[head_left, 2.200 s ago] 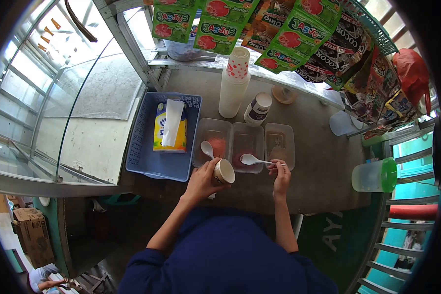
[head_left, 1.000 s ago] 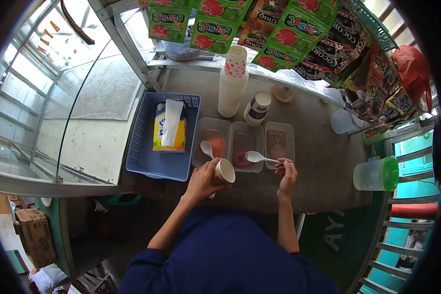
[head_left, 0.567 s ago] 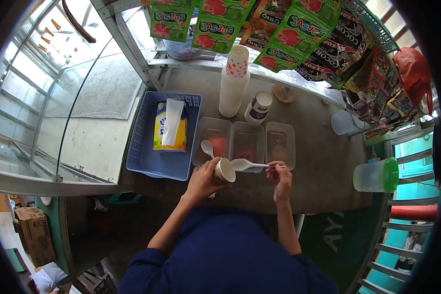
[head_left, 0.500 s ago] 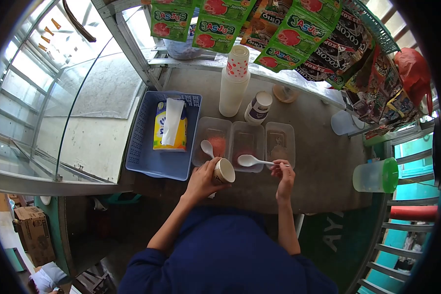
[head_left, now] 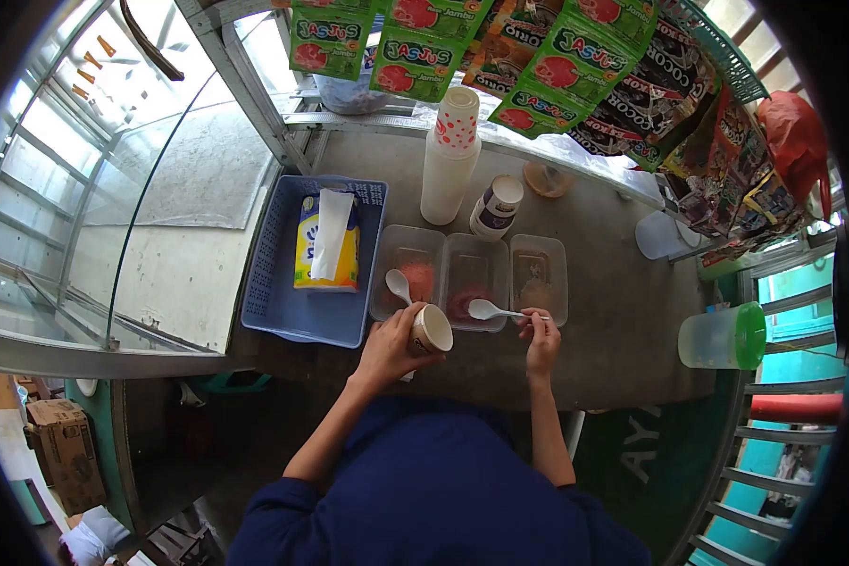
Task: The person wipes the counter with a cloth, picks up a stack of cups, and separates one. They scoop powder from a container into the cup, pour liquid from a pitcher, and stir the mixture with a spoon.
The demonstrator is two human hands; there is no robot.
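Observation:
My left hand (head_left: 390, 349) is wrapped round a paper cup (head_left: 432, 330), its mouth tipped up and to the right. In my right hand (head_left: 541, 343) a white plastic spoon (head_left: 491, 310) is pinched by the handle, its bowl over the middle clear container (head_left: 476, 255), which has dark pink grains at the bottom. Left of it stands a clear container (head_left: 415, 238) of orange-pink powder (head_left: 418, 280), with another white spoon (head_left: 399, 285) lying in it. The right clear container (head_left: 539, 247) holds a small pale heap (head_left: 538, 292).
A blue basket (head_left: 262, 283) with a tissue pack (head_left: 328, 241) sits to the left. Behind the containers are stacked cups (head_left: 451, 170) and a purple-white cup (head_left: 497, 209). A green-lidded tub (head_left: 724, 337) stands at right. Drink sachets (head_left: 413, 47) hang overhead.
The spoon in my right hand has shifted slightly right within the middle container, and that hand has moved slightly left. My left hand and the cup have hardly moved.

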